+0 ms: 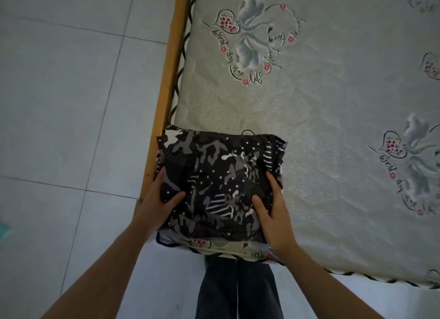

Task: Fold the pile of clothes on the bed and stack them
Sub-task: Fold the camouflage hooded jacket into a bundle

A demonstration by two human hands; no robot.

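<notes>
At the near corner of the bed point(309, 109), beside its wooden side rail point(166, 99), a folded garment point(221, 183) in a black, grey and white camouflage print sits in a compact square bundle. The left hand point(157, 199) grips its left edge, thumb on top and fingers tucked out of sight at the side; the right hand point(273, 209) clasps the right edge the same way, thumb pressed into the cloth. With the 2 hands set on opposite sides, the hold looks meant to keep the folds from springing open while the bundle is squared or set in place. Whether other folded pieces lie beneath it, I cannot tell, and no loose pile shows in this view. The pale mattress cover carries printed flower and heart motifs point(250, 40) with cursive lettering; "Best" and "life" can be read, the other words are too tangled to make out. The floor point(71, 104) is grey tile.
</notes>
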